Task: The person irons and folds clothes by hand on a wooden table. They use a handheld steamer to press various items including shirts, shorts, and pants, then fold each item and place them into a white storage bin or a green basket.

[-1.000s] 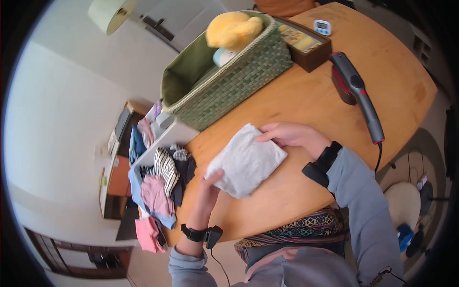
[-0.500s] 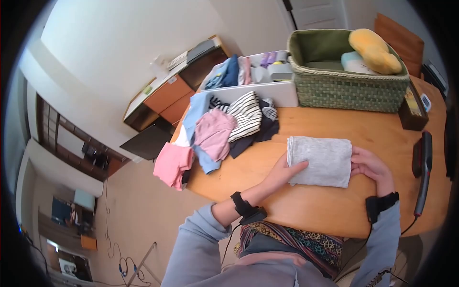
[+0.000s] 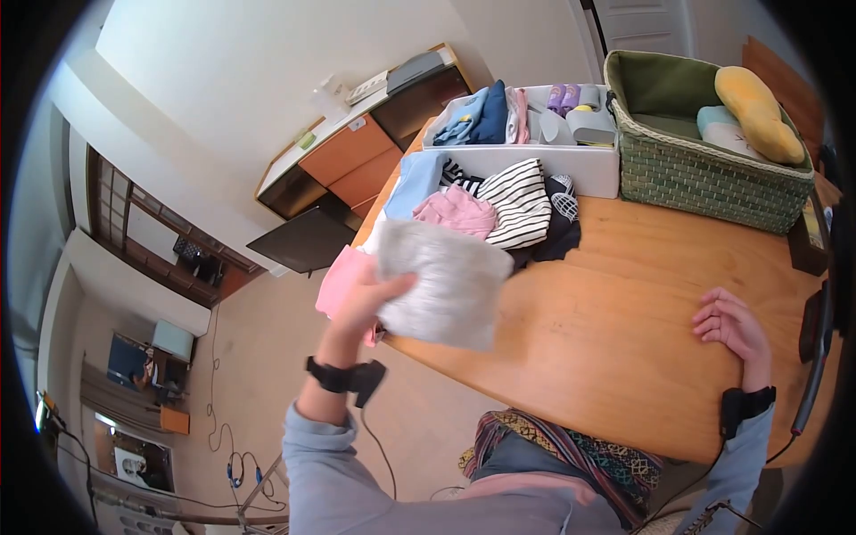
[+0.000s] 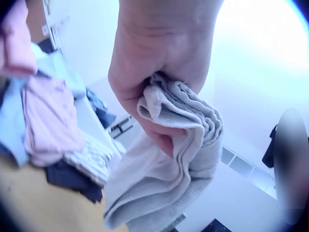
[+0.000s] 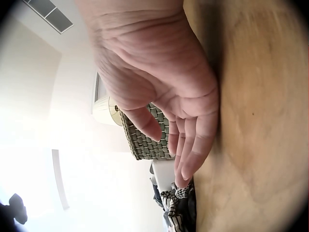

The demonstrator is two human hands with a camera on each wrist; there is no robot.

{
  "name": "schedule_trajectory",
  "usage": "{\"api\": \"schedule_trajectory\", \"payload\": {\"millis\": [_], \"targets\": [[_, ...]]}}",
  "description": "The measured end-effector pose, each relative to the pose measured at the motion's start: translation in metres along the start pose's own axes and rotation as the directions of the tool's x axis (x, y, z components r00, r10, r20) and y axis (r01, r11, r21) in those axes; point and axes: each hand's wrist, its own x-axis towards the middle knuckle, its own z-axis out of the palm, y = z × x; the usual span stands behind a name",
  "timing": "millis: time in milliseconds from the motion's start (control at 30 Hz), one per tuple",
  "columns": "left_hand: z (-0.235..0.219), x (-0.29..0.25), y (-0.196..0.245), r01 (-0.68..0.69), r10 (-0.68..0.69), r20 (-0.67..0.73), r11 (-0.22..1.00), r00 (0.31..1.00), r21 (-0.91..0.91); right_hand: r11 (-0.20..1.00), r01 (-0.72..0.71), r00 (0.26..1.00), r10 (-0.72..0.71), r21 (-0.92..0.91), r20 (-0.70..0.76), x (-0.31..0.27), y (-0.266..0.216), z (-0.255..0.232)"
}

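A folded light grey garment (image 3: 446,285) is held up off the table by my left hand (image 3: 357,299), thumb over the near face and fingers behind. In the left wrist view the garment (image 4: 193,159) shows several stacked layers and a ribbed band, pinched at one end. It overlaps the pile of clothes in the head view: a pink garment (image 3: 339,281), a light pink one (image 3: 459,212), a striped top (image 3: 522,209) and a light blue piece (image 3: 415,183). My right hand (image 3: 733,325) rests by the table's right side, fingers loosely bent, holding nothing.
Behind the pile stands a white bin (image 3: 535,162) with folded clothes and bottles. A green woven basket (image 3: 704,174) with a yellow plush (image 3: 758,111) is at its right. A dark handheld appliance (image 3: 816,383) with a cord lies at the table's right edge.
Both hands were on the grey garment; the right has let go and stays at the right. My left hand has lifted the garment and carried it left, toward the clothes pile.
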Motion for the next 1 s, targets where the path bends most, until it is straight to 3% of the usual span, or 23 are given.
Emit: {"api": "schedule_trajectory", "payload": {"millis": [67, 233, 300, 333, 400, 533, 600, 633, 667, 700, 733, 767, 800, 867, 900, 933, 967, 1000], "targets": [[-0.045, -0.002, 0.016, -0.106, 0.106, -0.02, 0.994, 0.994, -0.002, 1.0, -0.004, 1.0, 0.004, 0.002, -0.003, 0.001, 0.001, -0.003], [-0.161, 0.016, 0.001, -0.063, 0.063, -0.011, 0.997, 0.998, 0.045, 1.0, 0.0, 1.0, 0.0, 0.019, -0.012, 0.001, 0.0, -0.002], [-0.196, 0.027, -0.037, 0.031, 0.006, -0.095, 0.926, 0.995, 0.376, 1.0, 0.003, 1.0, -0.003, 0.027, -0.019, 0.0, 0.0, 0.0], [-0.194, 0.024, -0.049, 0.111, -0.016, -0.17, 0.817, 0.985, 0.566, 1.0, 0.006, 1.0, -0.005, 0.028, -0.022, -0.001, 0.0, 0.0], [-0.22, 0.028, -0.088, 0.17, -0.115, -0.127, 0.733, 0.985, 0.658, 0.999, 0.01, 1.0, -0.009, 0.041, -0.018, -0.001, 0.0, -0.001], [-0.232, 0.037, -0.097, 0.089, -0.025, -0.144, 0.884, 0.989, 0.459, 0.999, 0.012, 0.999, -0.01, 0.052, -0.051, -0.002, -0.001, -0.002], [-0.228, 0.034, -0.092, 0.084, -0.04, -0.175, 0.963, 0.984, 0.254, 0.998, 0.009, 1.0, -0.008, 0.069, -0.02, -0.002, -0.002, 0.001], [-0.236, 0.037, -0.096, 0.087, -0.022, -0.172, 0.922, 0.985, 0.376, 0.998, 0.007, 1.0, -0.006, 0.069, -0.02, -0.002, -0.002, 0.001], [-0.237, 0.039, -0.101, 0.088, -0.024, -0.173, 0.922, 0.985, 0.376, 0.998, 0.005, 1.0, -0.004, 0.064, -0.021, -0.002, -0.003, 0.002], [-0.238, 0.042, -0.106, -0.037, 0.271, -0.205, 0.681, 0.941, 0.731, 0.998, 0.005, 1.0, -0.004, 0.061, -0.023, -0.001, -0.003, 0.002], [-0.221, 0.044, -0.094, -0.071, 0.536, -0.102, 0.294, 0.838, 0.953, 0.998, 0.007, 1.0, -0.006, 0.063, -0.025, -0.001, -0.003, 0.002], [-0.203, 0.04, -0.083, -0.004, 0.589, -0.136, 0.229, 0.796, 0.973, 0.998, 0.004, 1.0, -0.002, 0.056, -0.029, -0.001, -0.003, 0.002], [-0.179, 0.037, -0.073, -0.012, 0.59, -0.127, 0.226, 0.798, 0.974, 0.999, 0.001, 0.999, 0.001, 0.051, -0.034, -0.002, -0.003, 0.003], [-0.141, 0.032, -0.072, 0.118, 0.679, -0.184, 0.143, 0.71, 0.983, 0.999, 0.002, 1.0, 0.0, 0.051, -0.03, -0.002, -0.003, 0.002], [-0.128, 0.031, -0.077, 0.177, 0.555, -0.243, 0.171, 0.796, 0.969, 0.999, -0.003, 1.0, 0.003, 0.045, -0.018, -0.002, -0.003, 0.003], [-0.136, 0.033, -0.098, 0.176, 0.552, -0.243, 0.172, 0.798, 0.969, 0.999, -0.005, 1.0, 0.006, 0.045, -0.02, -0.002, -0.004, 0.004], [-0.15, 0.04, -0.13, 0.151, 0.292, -0.219, 0.236, 0.931, 0.96, 0.999, -0.006, 1.0, 0.006, 0.043, -0.012, -0.002, -0.004, 0.005], [-0.145, 0.041, -0.133, 0.144, 0.014, -0.156, 0.303, 0.988, 0.942, 0.999, -0.004, 1.0, 0.004, 0.041, -0.002, -0.002, -0.005, 0.006]]}}
